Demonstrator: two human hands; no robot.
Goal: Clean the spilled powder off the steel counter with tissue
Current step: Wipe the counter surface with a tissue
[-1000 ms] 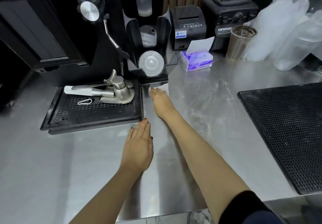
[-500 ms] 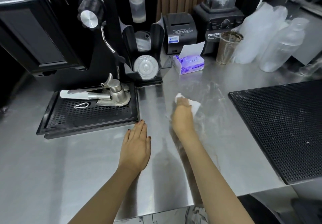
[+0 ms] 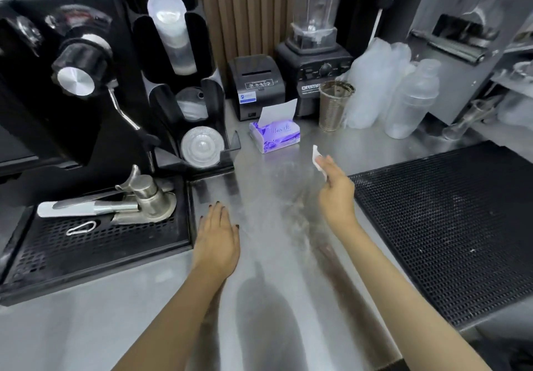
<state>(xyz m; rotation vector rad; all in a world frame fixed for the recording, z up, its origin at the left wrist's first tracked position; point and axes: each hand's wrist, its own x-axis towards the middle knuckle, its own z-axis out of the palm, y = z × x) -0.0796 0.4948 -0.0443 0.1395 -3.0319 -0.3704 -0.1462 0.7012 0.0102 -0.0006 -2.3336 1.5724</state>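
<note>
My right hand [image 3: 336, 192] holds a small white tissue [image 3: 317, 159] at its fingertips, close beside the left edge of the black mesh mat. Whether the tissue touches the steel counter [image 3: 277, 269] I cannot tell. A faint whitish film of powder [image 3: 278, 186] smears the steel between my two hands. My left hand [image 3: 217, 236] lies flat, palm down, fingers together, on the counter beside the corner of the black drip tray. A purple tissue pack [image 3: 274, 136] with a sheet sticking up stands behind the powder.
A black drip tray [image 3: 95, 243] with a metal portafilter [image 3: 144, 202] sits at the left under the coffee machine. The black mesh mat [image 3: 450, 220] covers the right side. A lid holder [image 3: 199, 140], receipt printer [image 3: 255, 85], blender [image 3: 313, 62], steel cup [image 3: 334, 105] and plastic bottles [image 3: 409, 102] line the back.
My right hand swept the tissue from beside the lid holder across the counter to the right, ending by the mesh mat. My left hand stayed flat in place.
</note>
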